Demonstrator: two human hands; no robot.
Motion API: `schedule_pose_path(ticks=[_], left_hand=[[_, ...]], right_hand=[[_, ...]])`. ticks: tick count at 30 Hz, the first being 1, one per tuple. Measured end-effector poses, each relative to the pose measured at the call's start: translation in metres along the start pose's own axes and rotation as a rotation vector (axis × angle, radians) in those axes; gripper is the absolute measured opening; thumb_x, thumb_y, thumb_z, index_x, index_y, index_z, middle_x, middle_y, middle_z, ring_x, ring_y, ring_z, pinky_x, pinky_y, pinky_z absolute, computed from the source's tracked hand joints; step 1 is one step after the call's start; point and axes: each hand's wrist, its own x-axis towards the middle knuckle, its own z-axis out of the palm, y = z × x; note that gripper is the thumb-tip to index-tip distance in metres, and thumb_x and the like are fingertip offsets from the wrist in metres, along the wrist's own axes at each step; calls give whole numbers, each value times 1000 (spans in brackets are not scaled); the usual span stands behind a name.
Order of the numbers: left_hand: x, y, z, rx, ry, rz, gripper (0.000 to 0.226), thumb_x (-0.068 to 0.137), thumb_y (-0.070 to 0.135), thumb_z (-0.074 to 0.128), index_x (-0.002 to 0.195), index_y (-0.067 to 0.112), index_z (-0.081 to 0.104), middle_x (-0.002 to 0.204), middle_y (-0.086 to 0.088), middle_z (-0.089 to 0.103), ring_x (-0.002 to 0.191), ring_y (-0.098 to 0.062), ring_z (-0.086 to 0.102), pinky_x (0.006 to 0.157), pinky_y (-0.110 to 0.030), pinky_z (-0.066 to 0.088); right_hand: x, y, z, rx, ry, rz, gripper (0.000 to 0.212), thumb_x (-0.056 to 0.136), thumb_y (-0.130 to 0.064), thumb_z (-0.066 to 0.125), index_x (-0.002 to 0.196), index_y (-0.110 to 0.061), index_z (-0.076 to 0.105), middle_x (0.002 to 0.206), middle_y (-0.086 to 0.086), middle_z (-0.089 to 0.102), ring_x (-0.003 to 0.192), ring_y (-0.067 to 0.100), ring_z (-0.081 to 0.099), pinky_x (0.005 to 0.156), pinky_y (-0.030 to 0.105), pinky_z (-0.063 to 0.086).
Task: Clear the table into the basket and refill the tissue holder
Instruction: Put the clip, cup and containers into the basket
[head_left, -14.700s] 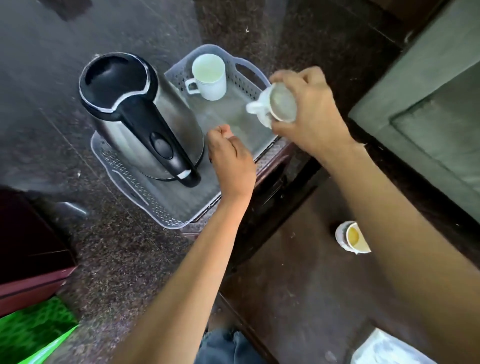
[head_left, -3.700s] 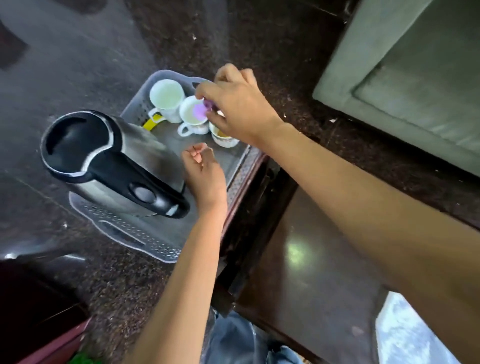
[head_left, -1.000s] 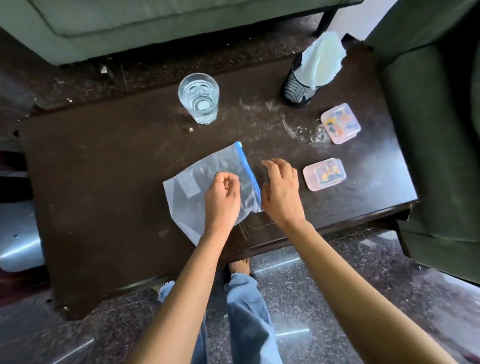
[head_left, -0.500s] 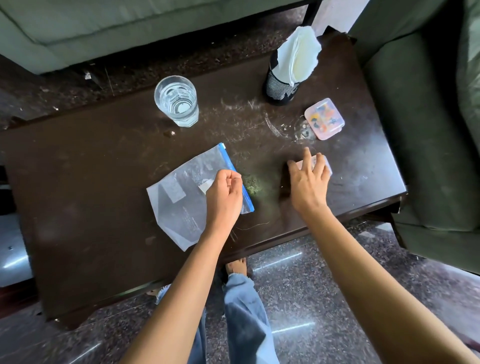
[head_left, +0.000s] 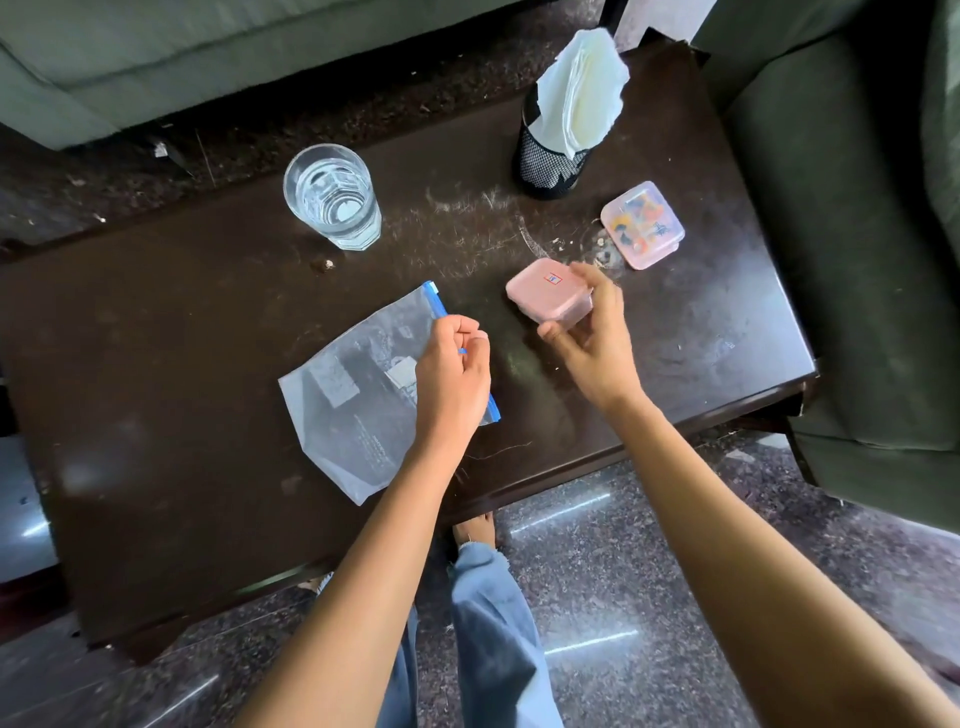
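**Head view: right hand holds one pink box beside the zip bag's mouth**

Head view only. Right hand (head_left: 597, 348) has its grip curled round a small pink box (head_left: 545, 293), thumb at the near corner and fingers over the far side. The box is tilted and looks lifted off the bench (head_left: 156, 338). Left hand (head_left: 452, 374) has its grip closed in a pinch on the blue zip edge of the zip bag (head_left: 358, 389), which lies flat on the bench.

Key relation: the bag's mouth lies just left of the held box, with bare bench between them. The zip edge's long axis runs diagonally from far-left to near-right, so the mouth faces the right hand. The right hand is the nearer one to both boxes. Likely next move is a short leftward carry into the bag, if the left hand opens the mouth; that is a judgement.

Counts:
- pink boxes: two, one held, and the second box (head_left: 642, 224) on the bench at far right, well apart from either hand
- zip bag: one
- glass of water (head_left: 332, 195): one, far left-centre
- tissue holder (head_left: 548, 161): one, black mesh, upright at the far edge, with tissues (head_left: 579, 88) sticking out
- basket: not in view
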Motion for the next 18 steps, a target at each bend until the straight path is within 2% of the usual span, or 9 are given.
schedule_pose_path(ticks=[2,5,8,9,11,13,14,16,18], left_hand=[[2,0,4,9,-8,6,15,98,20,47,110,14,53,100,3,58,81,-7,56,62,-9,43],[4,-1,9,27,-26,-4,14,98,21,47,110,15,52,103,3,59,86,-10,58,61,-13,45],[6,-2,14,41,-29,-11,15,98,21,47,110,14,51,106,1,59,94,-14,59,62,-13,44],[6,-2,15,47,-29,-13,15,98,21,47,111,13,52,106,1,59,94,-15,59,62,-12,44],[6,-2,17,54,-33,-15,16,98,20,48,112,13,52,107,1,58,94,-14,59,60,-11,43],[6,-1,17,59,-35,-10,15,98,20,48,111,13,51,107,0,58,93,-13,59,58,-11,43],[5,0,17,59,-37,-9,13,98,21,48,109,15,51,107,0,58,93,-13,59,59,-12,44],[5,0,16,61,-41,-13,13,99,21,47,109,15,50,110,-1,59,95,-14,59,60,-13,45],[5,0,15,68,-46,-21,15,99,21,46,111,14,50,111,-1,58,96,-15,59,60,-12,44]], right_hand=[[-3,14,1,-51,-67,34,61,79,-18,76,128,-13,39,128,-5,43,119,12,44,99,32,41],[-5,28,0,-210,-157,-15,59,75,-16,78,120,-13,40,129,-2,44,132,24,31,103,34,33],[-6,28,-2,-343,-162,-147,55,66,-30,59,117,-20,42,127,5,44,124,30,33,100,35,27],[-6,25,-5,-332,-119,-143,54,64,-34,53,116,-20,46,125,7,43,122,28,34,97,33,25],[1,18,-15,-317,92,-145,46,67,-29,53,110,-15,54,122,10,44,116,24,36,95,34,27],[21,14,-29,-414,362,-141,40,73,-24,59,111,-10,55,120,14,47,111,28,39,93,37,31],[34,12,-38,-493,431,-93,45,76,-28,62,116,-9,54,124,16,46,112,32,40,92,37,31],[62,12,-50,-671,385,50,64,76,-44,66,129,-15,45,135,17,37,119,37,38,95,41,33],[82,13,-56,-781,260,147,74,72,-48,72,134,-20,39,139,17,32,120,40,37,96,47,37]])
